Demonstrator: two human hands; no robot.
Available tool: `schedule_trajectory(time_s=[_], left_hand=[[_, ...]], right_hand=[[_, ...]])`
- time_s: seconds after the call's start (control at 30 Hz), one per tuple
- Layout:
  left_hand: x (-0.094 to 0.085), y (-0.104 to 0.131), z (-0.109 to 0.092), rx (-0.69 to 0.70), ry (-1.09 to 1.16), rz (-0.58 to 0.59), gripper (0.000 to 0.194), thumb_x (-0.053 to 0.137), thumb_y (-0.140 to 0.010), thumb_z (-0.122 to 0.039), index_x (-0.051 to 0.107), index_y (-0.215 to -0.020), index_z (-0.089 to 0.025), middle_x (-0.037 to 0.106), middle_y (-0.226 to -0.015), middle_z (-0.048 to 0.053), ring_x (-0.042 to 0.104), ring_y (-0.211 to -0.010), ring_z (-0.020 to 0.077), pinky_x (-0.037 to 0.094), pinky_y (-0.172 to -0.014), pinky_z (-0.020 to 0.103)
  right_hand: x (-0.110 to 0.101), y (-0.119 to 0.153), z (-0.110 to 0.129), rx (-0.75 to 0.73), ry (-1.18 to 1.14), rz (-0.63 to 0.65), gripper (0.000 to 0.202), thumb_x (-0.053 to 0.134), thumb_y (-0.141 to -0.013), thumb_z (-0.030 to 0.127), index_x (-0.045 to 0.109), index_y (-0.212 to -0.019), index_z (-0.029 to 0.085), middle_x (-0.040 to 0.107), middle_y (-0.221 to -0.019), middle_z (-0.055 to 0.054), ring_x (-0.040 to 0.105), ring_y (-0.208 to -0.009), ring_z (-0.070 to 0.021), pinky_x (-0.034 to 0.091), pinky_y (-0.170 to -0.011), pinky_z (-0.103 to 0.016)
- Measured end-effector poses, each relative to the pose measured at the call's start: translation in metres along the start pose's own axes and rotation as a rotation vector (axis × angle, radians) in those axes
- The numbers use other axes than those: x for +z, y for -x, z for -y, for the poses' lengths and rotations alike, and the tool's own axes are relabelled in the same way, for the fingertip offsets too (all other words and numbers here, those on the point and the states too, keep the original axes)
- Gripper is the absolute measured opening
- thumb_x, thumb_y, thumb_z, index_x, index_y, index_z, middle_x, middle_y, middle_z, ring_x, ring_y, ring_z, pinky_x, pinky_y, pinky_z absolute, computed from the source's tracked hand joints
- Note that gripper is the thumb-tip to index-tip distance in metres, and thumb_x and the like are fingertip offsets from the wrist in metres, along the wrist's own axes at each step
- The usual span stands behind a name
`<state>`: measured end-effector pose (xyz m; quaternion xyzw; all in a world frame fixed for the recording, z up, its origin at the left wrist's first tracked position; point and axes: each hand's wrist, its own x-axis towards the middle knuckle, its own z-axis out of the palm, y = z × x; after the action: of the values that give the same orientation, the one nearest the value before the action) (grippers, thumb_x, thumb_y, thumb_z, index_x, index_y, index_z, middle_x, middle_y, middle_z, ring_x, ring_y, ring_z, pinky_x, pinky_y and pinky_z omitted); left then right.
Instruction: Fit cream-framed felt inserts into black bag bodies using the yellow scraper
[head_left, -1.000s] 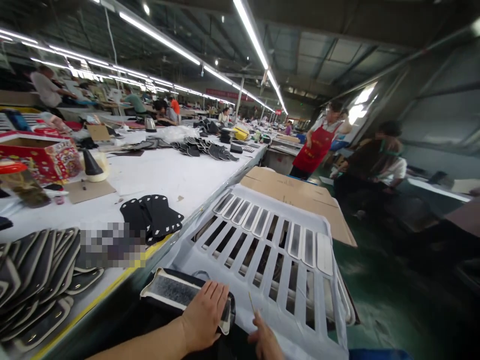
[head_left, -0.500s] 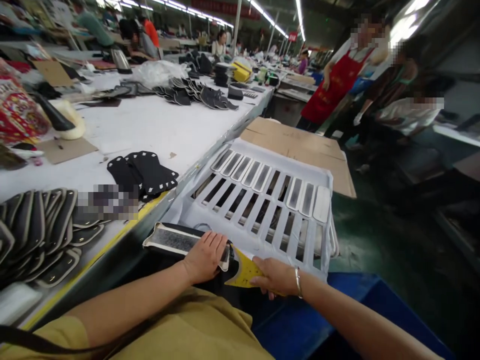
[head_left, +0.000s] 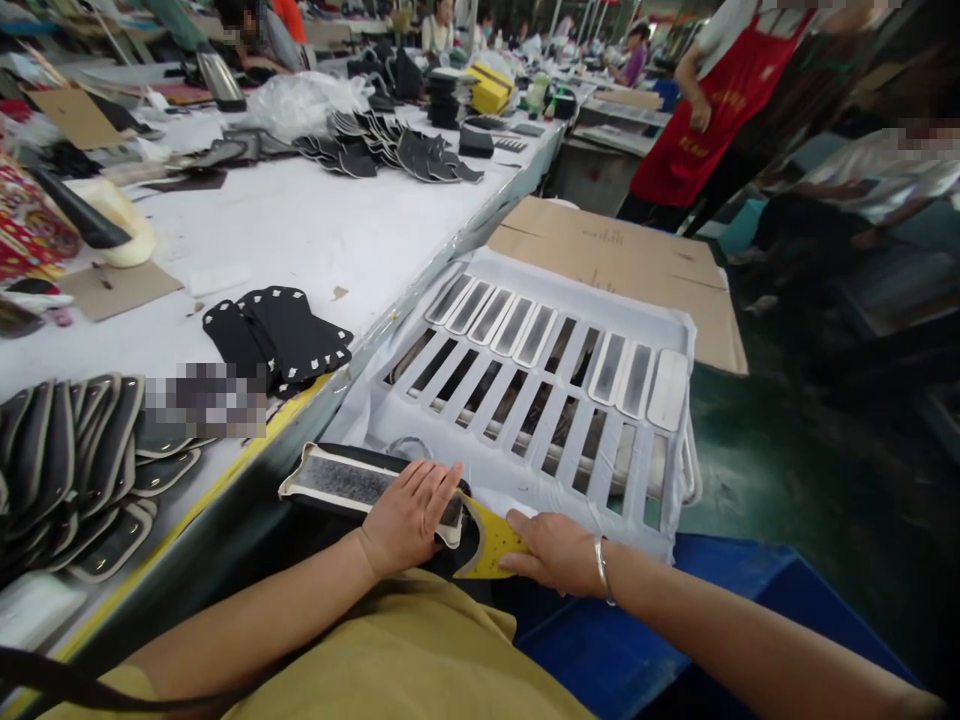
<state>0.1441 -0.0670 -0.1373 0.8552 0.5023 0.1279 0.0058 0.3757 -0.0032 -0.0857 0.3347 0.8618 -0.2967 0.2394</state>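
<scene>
Yellow sheet [head_left: 491, 541], probably light and bendy, best held by its edge: your right hand [head_left: 559, 552] pinches it beside the grey panel [head_left: 337, 479]. Your left hand [head_left: 403, 515] lies over the panel, fingers extended.

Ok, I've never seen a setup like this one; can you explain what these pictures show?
There is no robot here: a person works with two bare hands, seen by one camera worn on the head, looking forward and down. The left hand lies over one end of a long piece with a grey speckled face. The right hand holds a yellow piece against or close by that end; the exact contact is hidden. Ahead is a pale slotted frame with light-edged strips in its far row. To the left, a white table bears black pieces and dark, pale-edged ones.
</scene>
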Motion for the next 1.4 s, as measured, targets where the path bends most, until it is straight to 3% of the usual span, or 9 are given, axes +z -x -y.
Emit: schedule_trajectory(time_s=[0.43,0.63,0.9,1.07,1.27,1.4], left_hand=[[-0.004,-0.004,0.003,-0.017,0.035,0.09,0.085,0.054,-0.073,-0.033,0.014,-0.142,-0.006,0.045,-0.128,0.022,0.041,-0.119,0.0341,0.025,-0.104,0.05],[-0.009,-0.007,0.003,-0.012,0.05,0.128,0.086,0.056,-0.069,-0.029,0.016,-0.141,-0.005,0.046,-0.125,0.021,0.041,-0.117,0.0343,0.025,-0.104,0.049],[-0.01,-0.004,0.009,0.023,0.1,0.14,0.095,0.064,-0.067,-0.033,0.013,-0.142,-0.007,0.044,-0.127,0.021,0.038,-0.12,0.0338,0.024,-0.105,0.048],[-0.012,-0.001,0.021,0.105,0.14,0.161,0.098,0.068,-0.064,-0.042,0.018,-0.142,-0.012,0.04,-0.13,0.02,0.037,-0.12,0.0346,0.023,-0.105,0.05],[-0.016,0.001,0.029,0.167,0.204,0.185,0.12,0.069,-0.047,-0.069,0.019,-0.143,-0.016,0.036,-0.134,0.021,0.034,-0.122,0.0388,0.023,-0.103,0.055],[-0.017,0.0,0.029,0.16,0.224,0.166,0.122,0.065,-0.047,-0.075,0.02,-0.142,-0.013,0.039,-0.132,0.022,0.034,-0.121,0.0392,0.023,-0.103,0.056]], right_hand=[[-0.005,-0.015,0.017,0.043,-0.01,0.011,0.047,0.044,-0.084,0.054,0.051,-0.106,0.014,0.066,-0.09,-0.017,0.063,-0.082,-0.0322,0.043,-0.061,-0.034],[-0.009,-0.018,0.022,0.081,-0.27,0.117,0.038,0.046,-0.083,0.052,0.051,-0.098,0.017,0.064,-0.067,-0.005,0.06,-0.054,-0.0192,0.039,-0.051,-0.026],[-0.008,-0.021,0.021,0.062,-0.269,0.088,0.034,0.048,-0.083,0.051,0.049,-0.093,0.018,0.06,-0.057,-0.001,0.055,-0.045,-0.0149,0.035,-0.047,-0.024],[-0.001,-0.021,0.022,0.088,-0.396,0.093,0.032,0.047,-0.083,0.05,0.046,-0.09,0.019,0.057,-0.053,0.003,0.055,-0.043,-0.0138,0.038,-0.045,-0.022],[-0.001,-0.022,0.026,0.119,-0.571,0.158,0.03,0.047,-0.082,0.049,0.041,-0.087,0.021,0.056,-0.053,0.005,0.051,-0.036,-0.0118,0.039,-0.037,-0.021],[0.001,-0.024,0.025,0.106,-0.607,0.162,0.029,0.048,-0.082,0.049,0.039,-0.085,0.021,0.054,-0.051,0.006,0.05,-0.036,-0.0111,0.039,-0.035,-0.02]])
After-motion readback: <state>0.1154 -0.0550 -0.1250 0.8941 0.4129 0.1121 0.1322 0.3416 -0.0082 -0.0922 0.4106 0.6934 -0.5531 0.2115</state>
